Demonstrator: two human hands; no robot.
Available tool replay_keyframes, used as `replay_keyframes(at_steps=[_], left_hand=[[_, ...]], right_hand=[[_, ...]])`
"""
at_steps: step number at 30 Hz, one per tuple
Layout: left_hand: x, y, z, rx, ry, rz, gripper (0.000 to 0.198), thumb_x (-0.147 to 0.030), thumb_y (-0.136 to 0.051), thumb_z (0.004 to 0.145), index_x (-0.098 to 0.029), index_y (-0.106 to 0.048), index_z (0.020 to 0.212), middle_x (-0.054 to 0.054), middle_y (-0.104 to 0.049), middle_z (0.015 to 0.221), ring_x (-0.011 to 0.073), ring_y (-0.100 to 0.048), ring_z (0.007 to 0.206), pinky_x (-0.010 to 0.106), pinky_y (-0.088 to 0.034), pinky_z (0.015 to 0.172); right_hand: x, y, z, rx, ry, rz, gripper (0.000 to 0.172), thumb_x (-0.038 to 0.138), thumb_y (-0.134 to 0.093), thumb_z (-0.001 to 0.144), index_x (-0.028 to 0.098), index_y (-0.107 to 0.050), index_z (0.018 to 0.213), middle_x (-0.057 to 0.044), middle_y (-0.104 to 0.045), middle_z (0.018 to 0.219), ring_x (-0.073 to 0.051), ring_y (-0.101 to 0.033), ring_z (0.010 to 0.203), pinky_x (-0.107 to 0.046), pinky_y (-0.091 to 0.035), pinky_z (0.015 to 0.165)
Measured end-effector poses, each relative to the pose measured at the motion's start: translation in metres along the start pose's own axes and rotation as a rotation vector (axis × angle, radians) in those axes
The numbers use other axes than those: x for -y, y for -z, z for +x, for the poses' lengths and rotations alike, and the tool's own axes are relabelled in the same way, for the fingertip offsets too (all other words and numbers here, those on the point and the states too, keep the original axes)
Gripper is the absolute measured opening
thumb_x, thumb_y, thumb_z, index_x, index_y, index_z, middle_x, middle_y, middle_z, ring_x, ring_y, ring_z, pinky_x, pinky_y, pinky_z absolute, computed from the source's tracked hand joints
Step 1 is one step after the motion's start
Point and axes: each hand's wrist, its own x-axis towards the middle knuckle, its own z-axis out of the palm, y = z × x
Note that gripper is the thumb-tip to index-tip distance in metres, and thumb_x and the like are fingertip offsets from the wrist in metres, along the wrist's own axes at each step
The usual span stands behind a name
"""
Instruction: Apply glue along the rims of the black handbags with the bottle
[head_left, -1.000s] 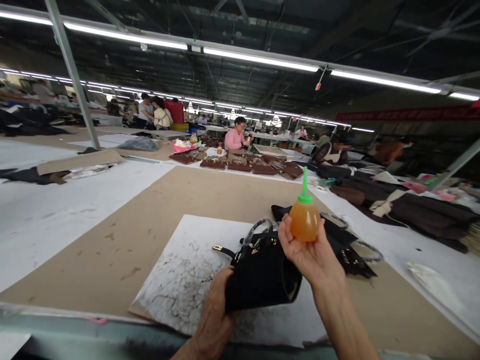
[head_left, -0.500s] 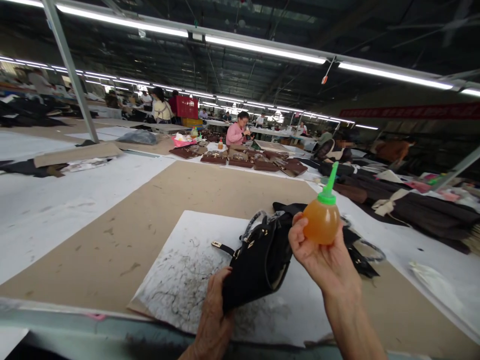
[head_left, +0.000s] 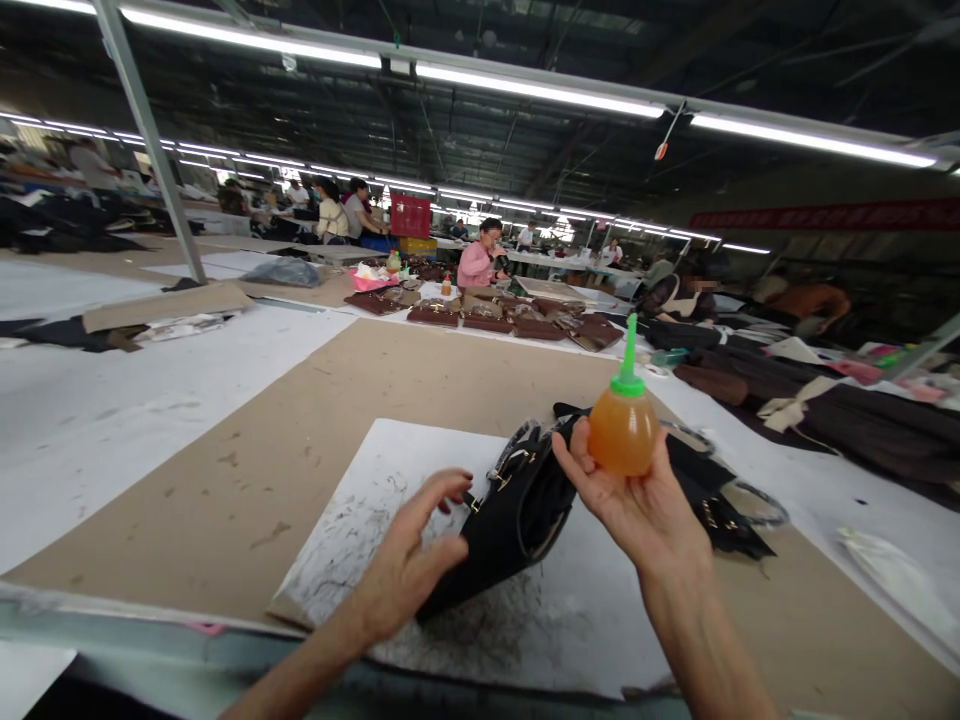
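My right hand (head_left: 637, 505) holds up a round squeeze bottle (head_left: 624, 432) of amber liquid, its green cap and spout pointing upward. Below and left of it, a black handbag (head_left: 495, 540) rests tilted on a stained white sheet (head_left: 352, 530). Gold-coloured fittings and plastic-wrapped handles show on the bag's upper side. My left hand (head_left: 420, 545) hovers at the bag's left side, fingers apart and slightly bent, holding nothing. Whether its thumb touches the bag, I cannot tell. Behind my right wrist lies another black bag piece (head_left: 727, 510) with a wrapped handle, partly hidden.
Brown paper (head_left: 247, 480) covers the table around the sheet. Several brown bags (head_left: 487, 318) lie at the far edge, near a person in pink (head_left: 480, 262). Dark fabric piles (head_left: 847, 430) lie on the right. A metal post (head_left: 154, 140) stands on the left.
My left hand has let go of the bag and lifted, its fingers spreading. The bag has sunk lower and leans more to the left. The bottle in my right hand has shifted slightly left.
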Motion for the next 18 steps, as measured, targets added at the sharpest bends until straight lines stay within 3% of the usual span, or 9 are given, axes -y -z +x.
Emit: replay_keyframes(at_steps=[2, 4, 8, 10, 12, 15, 18], left_hand=[[-0.027, 0.001, 0.044, -0.061, -0.016, 0.091, 0.033, -0.041, -0.051, 0.086, -0.018, -0.066, 0.104, 0.009, -0.064, 0.114, 0.0245, -0.055, 0.105, 0.035, -0.042, 0.096], [-0.043, -0.008, 0.090, -0.026, -0.021, 0.126, 0.031, -0.028, -0.052, 0.080, -0.017, -0.067, 0.104, 0.008, -0.066, 0.111, 0.0238, -0.058, 0.102, 0.036, -0.044, 0.095], [-0.040, -0.037, 0.158, 0.358, 0.118, 0.032, 0.048, -0.014, -0.062, 0.059, -0.016, -0.066, 0.107, 0.009, -0.064, 0.117, 0.0262, -0.055, 0.112, 0.039, -0.042, 0.099], [-0.028, -0.052, 0.173, 0.554, 0.142, -0.021, 0.043, -0.016, -0.062, 0.058, -0.016, -0.066, 0.101, 0.006, -0.068, 0.104, 0.0253, -0.057, 0.107, 0.037, -0.045, 0.094], [-0.017, -0.063, 0.180, 0.676, 0.102, -0.017, 0.034, -0.017, -0.061, 0.059, -0.018, -0.067, 0.092, 0.002, -0.068, 0.089, 0.0230, -0.059, 0.097, 0.034, -0.048, 0.088], [-0.008, -0.067, 0.183, 0.720, 0.043, 0.066, 0.029, -0.017, -0.060, 0.058, -0.020, -0.066, 0.086, -0.001, -0.063, 0.076, 0.0196, -0.058, 0.083, 0.030, -0.049, 0.077], [-0.013, -0.055, 0.186, 0.751, 0.077, 0.249, 0.044, -0.019, -0.062, 0.056, -0.020, -0.064, 0.100, -0.004, -0.056, 0.070, 0.0156, -0.053, 0.070, 0.026, -0.045, 0.063]], right_hand=[[-0.003, -0.002, 0.002, 0.007, -0.023, 0.006, 0.041, 0.050, -0.040, 0.100, 0.018, -0.065, 0.109, -0.009, -0.066, 0.095, -0.023, -0.064, 0.090, -0.057, -0.051, 0.086], [-0.006, -0.004, 0.004, 0.022, -0.043, 0.010, 0.038, 0.049, -0.042, 0.100, 0.019, -0.065, 0.109, -0.008, -0.066, 0.096, -0.024, -0.064, 0.091, -0.058, -0.050, 0.087], [-0.005, -0.006, 0.003, 0.046, -0.070, 0.013, 0.033, 0.045, -0.043, 0.100, 0.020, -0.064, 0.107, -0.006, -0.066, 0.099, -0.024, -0.063, 0.094, -0.061, -0.046, 0.090], [-0.003, -0.005, 0.002, 0.055, -0.084, 0.010, 0.031, 0.042, -0.043, 0.101, 0.019, -0.063, 0.109, -0.006, -0.066, 0.102, -0.025, -0.063, 0.095, -0.061, -0.046, 0.090], [-0.001, -0.002, 0.001, 0.061, -0.098, 0.006, 0.031, 0.040, -0.042, 0.101, 0.018, -0.061, 0.112, -0.008, -0.065, 0.105, -0.025, -0.063, 0.096, -0.061, -0.046, 0.091], [0.002, 0.003, 0.002, 0.066, -0.126, 0.055, 0.027, 0.035, -0.046, 0.101, 0.018, -0.062, 0.114, -0.008, -0.064, 0.108, -0.025, -0.062, 0.098, -0.062, -0.043, 0.093], [0.003, 0.007, 0.003, 0.050, -0.155, 0.129, 0.023, 0.032, -0.064, 0.091, 0.022, -0.065, 0.112, -0.006, -0.066, 0.106, -0.027, -0.062, 0.096, -0.066, -0.040, 0.094]])
